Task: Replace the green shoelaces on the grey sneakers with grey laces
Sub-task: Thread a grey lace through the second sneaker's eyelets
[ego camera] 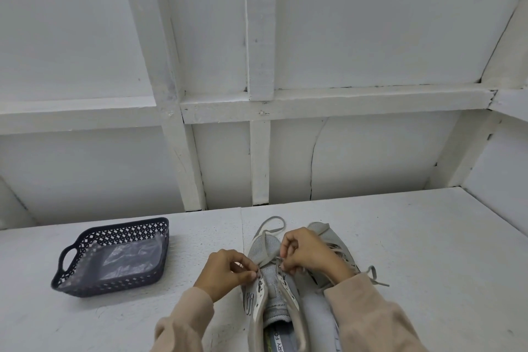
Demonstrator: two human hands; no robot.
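Grey lace [273, 218] is soft, flat, light stuff. It will go wherever I pull it and twist if I let it, so I judge the stiff tips to be the only good place to hold it for threading.

From the head camera, the near sneaker [261, 247] lies in front of me with its toe pointing away and its mouth open toward my chest. The lace crosses its lowest eyelets and a slack loop spills past the toe onto the table [428, 251]. My left hand [228, 271] is curled, thumb and forefinger pinched tight at the left eyelet row, on the lace as far as I can tell. My right hand [308, 254] pinches the lace just above the right row, the other fingers folded in. Most eyelets nearer me look empty, so I reckon this shoe is barely begun.

The shoe itself is light and its upper gives under pressure. It may slide when I tug, so I would steady it at the eyelet flap. The second sneaker [320, 230] touches it on the right, partly under my wrist, already carrying a grey lace. No green lace shows.

The dark basket [125, 224], holding a clear plastic bag [128, 258], sits well apart on the left. There is bare table on both sides, with the framed wall [260, 163] beyond the far edge.
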